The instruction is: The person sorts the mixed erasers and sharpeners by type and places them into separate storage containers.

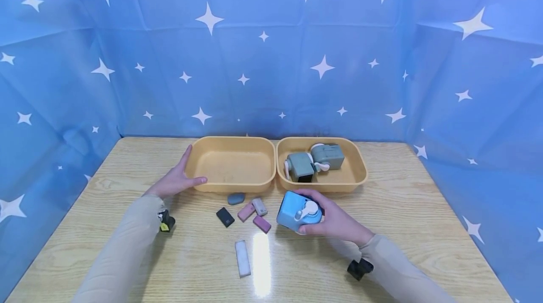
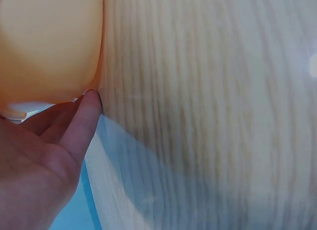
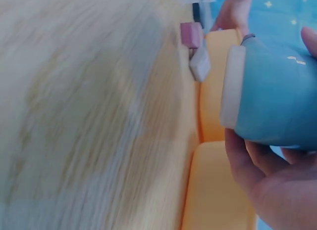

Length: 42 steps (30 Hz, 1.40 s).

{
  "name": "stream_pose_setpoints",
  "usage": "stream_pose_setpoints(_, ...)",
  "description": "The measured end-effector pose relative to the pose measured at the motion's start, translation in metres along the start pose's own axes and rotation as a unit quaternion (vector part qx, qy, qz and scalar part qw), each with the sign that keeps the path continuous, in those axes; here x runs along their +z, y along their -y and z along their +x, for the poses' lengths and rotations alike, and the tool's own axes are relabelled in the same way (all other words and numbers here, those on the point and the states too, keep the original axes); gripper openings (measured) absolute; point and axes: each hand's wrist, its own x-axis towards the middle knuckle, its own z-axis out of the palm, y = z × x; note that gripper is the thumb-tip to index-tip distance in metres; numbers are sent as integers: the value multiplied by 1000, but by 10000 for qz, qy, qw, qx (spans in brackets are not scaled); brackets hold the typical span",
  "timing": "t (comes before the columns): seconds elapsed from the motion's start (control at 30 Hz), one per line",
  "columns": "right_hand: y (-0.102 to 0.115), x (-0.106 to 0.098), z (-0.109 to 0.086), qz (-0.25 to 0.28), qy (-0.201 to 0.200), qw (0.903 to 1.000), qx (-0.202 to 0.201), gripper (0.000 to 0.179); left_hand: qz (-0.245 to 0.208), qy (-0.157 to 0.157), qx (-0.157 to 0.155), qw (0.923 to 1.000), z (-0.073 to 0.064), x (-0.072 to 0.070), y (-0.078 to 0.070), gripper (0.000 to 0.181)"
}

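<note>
My left hand (image 1: 180, 178) rests against the left end of an orange tray (image 1: 231, 187). Its fingers and thumb are spread straight, and in the left wrist view the thumb (image 2: 84, 123) touches the tray's wall near the tabletop. My right hand (image 1: 335, 216) grips a blue hand-crank pencil sharpener (image 1: 290, 211) above the table, in front of a second orange tray (image 1: 356, 183). The sharpener's white crank faces up in the head view. Inside that right tray lie two grey-green crank sharpeners (image 1: 300, 164), their white handles showing.
Small blocks lie before the trays: a dark blue one (image 1: 235, 198), a black one (image 1: 225, 217), a grey one (image 1: 259, 206) and pink ones (image 1: 262, 224). Nearer is a long whitish block (image 1: 242, 258). A starry blue curtain (image 1: 263, 81) surrounds the wooden table (image 1: 403, 227).
</note>
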Motion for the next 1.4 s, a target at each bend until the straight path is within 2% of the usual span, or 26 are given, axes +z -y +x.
stream_pose_setpoints(0.23,1,-5,-1,368,-113,9992,-131,73,-6,3,-28,10000,0,0,1,118)
stream_pose_setpoints(0.47,6,-12,-3,475,-106,9988,39,68,23,2,-12,10000,-1,0,2,118)
stream_pose_setpoints(0.63,9,-19,-5,262,-131,9995,138,67,41,-3,-42,10000,-1,0,1,118)
stream_pose_setpoints(0.77,8,-27,-5,49,-182,9998,65,67,34,2,5,10000,-1,0,1,119)
stream_pose_setpoints(0.97,7,-46,-4,-234,-283,9993,25,66,25,-9,65,10000,0,0,2,118)
stream_pose_setpoints(1.4,6,-86,-2,-748,-393,9962,201,66,89,-25,57,9999,-1,0,1,118)
